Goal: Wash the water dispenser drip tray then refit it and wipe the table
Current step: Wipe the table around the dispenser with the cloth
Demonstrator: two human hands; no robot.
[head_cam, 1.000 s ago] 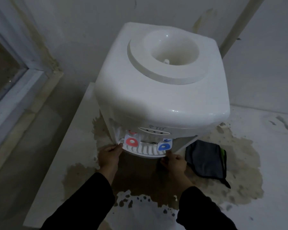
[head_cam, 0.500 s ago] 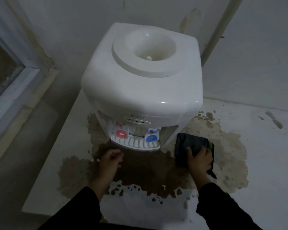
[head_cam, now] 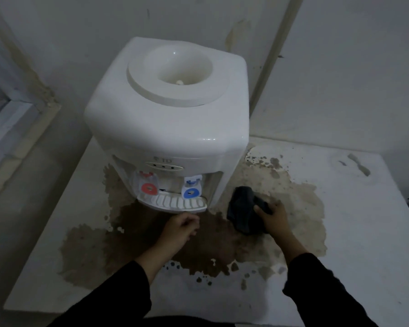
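Observation:
A white water dispenser (head_cam: 168, 123) stands on a white table (head_cam: 354, 232) with a large brown stained patch (head_cam: 213, 241). Its white slotted drip tray (head_cam: 175, 202) sits fitted under the red tap (head_cam: 149, 188) and the blue tap (head_cam: 190, 192). My left hand (head_cam: 180, 230) hovers just in front of the tray, fingers loosely curled, holding nothing. My right hand (head_cam: 273, 217) grips a dark cloth (head_cam: 243, 213), bunched up on the table to the right of the dispenser's base.
Walls close in behind the dispenser and to the right. A window frame (head_cam: 12, 119) runs along the left. The table's front edge (head_cam: 104, 311) is near my sleeves. Bare white tabletop lies at the right.
Both hands left the drip tray, which stays fitted. My right hand went to the dark cloth and has gathered it up; my left hand drew back and curled.

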